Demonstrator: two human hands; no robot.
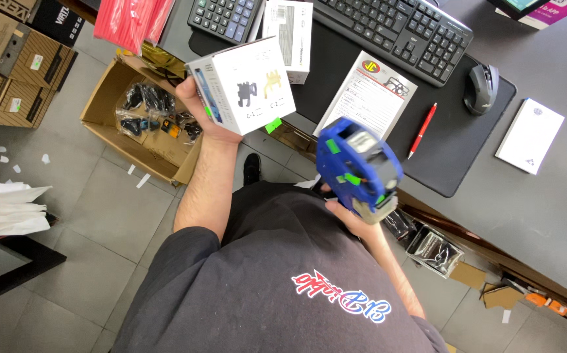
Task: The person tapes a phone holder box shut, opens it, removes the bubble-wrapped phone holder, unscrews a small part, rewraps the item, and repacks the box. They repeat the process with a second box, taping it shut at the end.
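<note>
The left hand (pixel 200 112) holds a small white cardboard box (pixel 244 85) with black and yellow pictures, fingers wrapped around its side – it hangs over the edge of the dark grey desk (pixel 545 196). The right hand (pixel 349 219) grips a blue plastic label gun (pixel 360 168) just below that desk edge, near the red pen (pixel 422 130). An open brown carton (pixel 110 98) stands on the floor, left of the desk.

Right hand (pixel 343 216) mostly hidden behind the blue label gun (pixel 359 168), which is motion-blurred; fingers not readable. Left hand (pixel 195 104) largely covered by the small white box (pixel 243 85), only thumb side and wrist show. Calculator (pixel 224 16), keyboard (pixel 398 29) and red packet (pixel 130 19) cut off at top edge.
</note>
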